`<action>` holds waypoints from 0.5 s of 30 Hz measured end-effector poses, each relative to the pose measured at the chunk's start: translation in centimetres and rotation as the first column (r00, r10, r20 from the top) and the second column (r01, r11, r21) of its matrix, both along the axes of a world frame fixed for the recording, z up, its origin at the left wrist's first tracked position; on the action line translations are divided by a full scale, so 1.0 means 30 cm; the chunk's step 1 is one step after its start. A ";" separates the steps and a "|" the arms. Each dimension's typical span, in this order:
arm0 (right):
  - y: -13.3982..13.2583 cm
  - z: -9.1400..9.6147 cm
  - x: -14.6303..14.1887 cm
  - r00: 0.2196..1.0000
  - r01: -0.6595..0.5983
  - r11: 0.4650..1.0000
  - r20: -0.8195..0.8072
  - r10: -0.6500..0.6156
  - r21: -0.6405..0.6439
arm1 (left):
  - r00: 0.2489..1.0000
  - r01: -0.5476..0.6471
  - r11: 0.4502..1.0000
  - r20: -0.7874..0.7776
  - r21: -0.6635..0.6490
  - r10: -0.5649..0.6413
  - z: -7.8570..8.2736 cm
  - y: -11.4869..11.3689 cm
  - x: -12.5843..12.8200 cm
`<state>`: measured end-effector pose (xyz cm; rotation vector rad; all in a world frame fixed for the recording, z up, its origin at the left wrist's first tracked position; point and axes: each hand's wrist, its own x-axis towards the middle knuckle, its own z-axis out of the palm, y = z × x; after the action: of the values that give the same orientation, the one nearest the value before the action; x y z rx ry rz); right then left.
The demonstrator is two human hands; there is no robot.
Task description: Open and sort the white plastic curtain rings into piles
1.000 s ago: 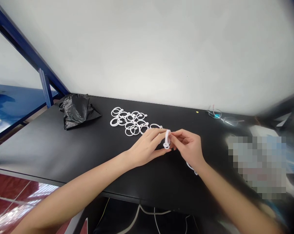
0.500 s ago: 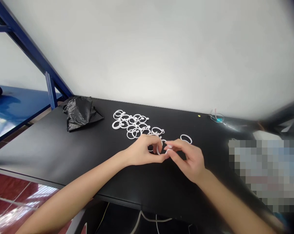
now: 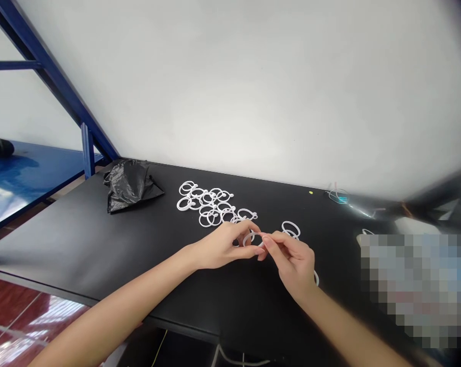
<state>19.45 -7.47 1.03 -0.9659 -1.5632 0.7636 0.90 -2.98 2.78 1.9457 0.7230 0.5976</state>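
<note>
My left hand and my right hand meet over the black table, fingers pinched together on one white plastic ring held between them. Just behind my hands lies a cluster of several white rings, spread flat on the table. A separate white ring lies to the right of my fingertips. Another white ring peeks out beside my right wrist, mostly hidden.
A crumpled black plastic bag sits at the table's back left. A clear plastic wrapper with a teal mark lies at the back right by the white wall. A blue metal frame and blue surface stand to the left. A blurred patch covers the right.
The ring stood upright between my fingertips a second ago; now it is held lower and flatter, close to the table. The view has shifted slightly, and my hands stay together.
</note>
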 end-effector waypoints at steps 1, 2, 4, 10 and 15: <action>0.002 -0.001 0.000 1.000 -0.003 1.000 -0.011 0.002 -0.019 | 1.000 0.001 1.000 -0.009 0.004 -0.001 0.001 0.000 0.000; 0.006 -0.002 0.002 1.000 -0.011 0.999 -0.018 0.010 -0.040 | 1.000 0.005 1.000 -0.029 0.016 -0.004 0.003 0.000 -0.001; 0.020 -0.004 0.012 0.999 -0.042 0.996 -0.029 0.039 -0.085 | 0.995 -0.005 0.996 -0.097 0.091 0.014 0.005 0.005 -0.007; 0.097 -0.017 0.066 0.913 0.015 1.000 0.407 -0.016 0.005 | 0.833 -0.291 0.709 -0.194 0.643 0.518 -0.028 0.090 -0.061; 0.119 -0.036 0.067 0.689 -0.124 0.992 0.722 0.063 0.032 | 0.680 -0.277 0.585 -0.274 0.762 0.680 -0.061 0.128 -0.085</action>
<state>21.47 -3.90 -0.05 -1.2157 -2.3271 0.3786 -1.65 0.87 0.95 2.6534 1.6757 0.7109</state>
